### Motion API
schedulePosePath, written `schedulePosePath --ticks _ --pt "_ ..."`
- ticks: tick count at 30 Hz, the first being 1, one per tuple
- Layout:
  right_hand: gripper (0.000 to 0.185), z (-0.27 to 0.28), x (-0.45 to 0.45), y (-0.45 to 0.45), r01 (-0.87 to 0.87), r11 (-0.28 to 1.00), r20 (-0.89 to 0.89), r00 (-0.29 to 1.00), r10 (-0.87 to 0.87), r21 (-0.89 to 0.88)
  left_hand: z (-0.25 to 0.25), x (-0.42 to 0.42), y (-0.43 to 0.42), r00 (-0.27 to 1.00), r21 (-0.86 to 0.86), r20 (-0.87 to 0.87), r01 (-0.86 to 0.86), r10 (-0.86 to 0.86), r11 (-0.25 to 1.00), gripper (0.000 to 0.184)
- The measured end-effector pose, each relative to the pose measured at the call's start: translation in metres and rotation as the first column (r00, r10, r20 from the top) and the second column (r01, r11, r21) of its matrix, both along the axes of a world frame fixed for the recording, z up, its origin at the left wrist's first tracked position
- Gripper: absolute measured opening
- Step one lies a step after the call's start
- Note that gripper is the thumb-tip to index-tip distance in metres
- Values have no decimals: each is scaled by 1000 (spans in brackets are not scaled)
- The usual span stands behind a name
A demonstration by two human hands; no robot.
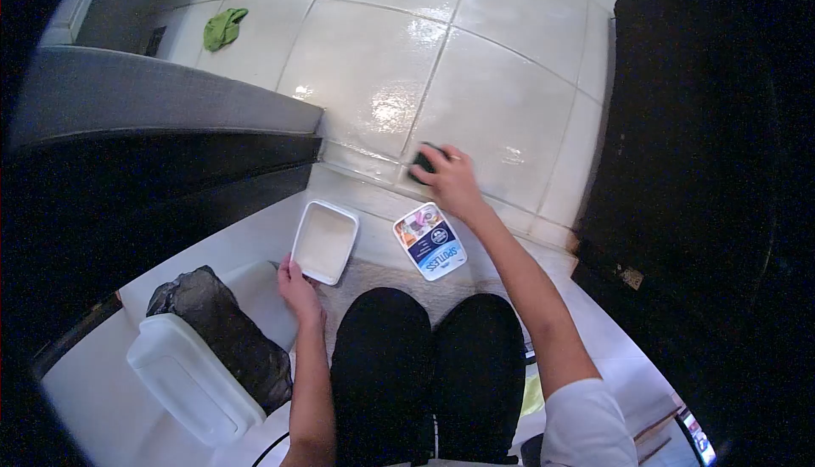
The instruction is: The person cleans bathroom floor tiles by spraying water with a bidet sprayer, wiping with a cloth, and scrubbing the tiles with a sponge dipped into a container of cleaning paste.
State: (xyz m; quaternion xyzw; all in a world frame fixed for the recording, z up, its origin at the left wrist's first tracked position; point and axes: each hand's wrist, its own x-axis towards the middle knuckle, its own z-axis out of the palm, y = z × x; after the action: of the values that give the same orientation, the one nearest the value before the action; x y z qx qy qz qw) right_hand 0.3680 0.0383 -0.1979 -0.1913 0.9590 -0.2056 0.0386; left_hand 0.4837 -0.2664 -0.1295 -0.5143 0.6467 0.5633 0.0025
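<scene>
My right hand (pixel 450 182) presses a dark scrubbing pad (pixel 422 164) onto the wet tiled floor (pixel 373 68), near a grout line, with its fingers curled over the pad. My left hand (pixel 299 289) grips the lower left corner of a white rectangular tub (pixel 327 242). Inside the tub is a pale substance or liquid; I cannot tell which. To the right of the tub lies its likely lid, a white rectangle with a printed "SPOTLESS" label (pixel 430 242), below my right hand.
A green cloth (pixel 224 29) lies on the tiles at the upper left. A white plastic bottle (pixel 191 378) and a black plastic bag (pixel 221 331) are at the lower left. Dark furniture (pixel 679 144) borders the right side; a grey and black panel (pixel 170 136) juts in from the left.
</scene>
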Motion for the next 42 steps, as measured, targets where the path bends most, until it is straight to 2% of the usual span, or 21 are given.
schedulePosePath --ticks 4,5,8,12,14,15,17,18,19,20,21,23,27,29,31,33,35,37,39,41,42 --pt "28 0 -66 -76 -301 954 -30 953 301 2 7 -7 11 995 96 -19 -96 98 991 32" --pt "27 -3 -73 -93 -298 953 -64 951 302 58 4 -9 10 983 174 -46 -165 175 971 32" --pt "27 1 -79 -113 -255 962 -6 967 257 98 2 -5 4 985 253 -69 -137 159 958 32" --pt "37 9 -59 -52 -365 929 55 930 363 59 3 -1 3 980 303 -93 -139 174 943 33" --pt "47 -10 -44 16 -317 948 -8 949 316 -43 -1 0 1 981 306 -134 -94 141 947 34" --pt "50 1 -39 52 -179 969 23 982 186 -172 -4 3 -3 981 316 -134 -95 144 944 34" --pt "50 -5 -23 120 214 977 -155 965 -212 -5 -12 8 -8 978 345 -184 -28 97 938 36" --pt "48 -6 -15 149 435 898 -122 897 -425 70 -12 8 -6 978 350 -182 -28 98 936 36" --pt "46 -17 -7 177 611 782 -227 784 -577 124 -7 7 -5 976 369 -192 -21 98 929 38" --pt "45 -24 -6 197 765 616 -208 644 -736 190 -5 6 -5 974 386 -204 -11 97 923 39" --pt "42 -17 -17 190 893 347 -205 411 -888 288 -7 6 -5 975 386 -203 -9 95 922 39" --pt "43 -3 -55 156 924 106 -154 173 -973 367 -8 10 -8 973 413 -216 14 83 911 42" --pt "50 -23 -101 51 761 557 -264 642 -719 332 -4 5 -2 966 423 -224 -19 125 906 41" --pt "49 -12 -115 -19 571 801 -83 820 -566 178 -1 4 0 966 431 -247 42 73 901 41" --pt "46 -19 -106 -78 431 900 -61 902 -427 72 -5 6 -3 961 463 -267 61 73 884 42" --pt "45 -9 -82 -99 135 990 -22 991 -134 37 -5 7 -8 955 488 -285 78 75 869 42" --pt "33 4 -61 -86 -92 992 38 995 89 85 -4 4 -8 964 537 -238 26 122 843 42" --pt "33 12 -48 -38 -167 986 131 978 164 15 -10 6 -12 955 547 -275 58 114 835 43" --pt "37 15 -31 14 25 986 95 995 -41 163 -11 12 -14 951 559 -290 81 103 825 43" --pt "51 13 -17 72 319 925 158 922 -354 209 -12 9 -13 949 557 -301 98 91 825 43" --pt "55 3 -3 102 420 901 -96 907 -411 111 -13 11 -14 947 551 -313 117 74 826 44"
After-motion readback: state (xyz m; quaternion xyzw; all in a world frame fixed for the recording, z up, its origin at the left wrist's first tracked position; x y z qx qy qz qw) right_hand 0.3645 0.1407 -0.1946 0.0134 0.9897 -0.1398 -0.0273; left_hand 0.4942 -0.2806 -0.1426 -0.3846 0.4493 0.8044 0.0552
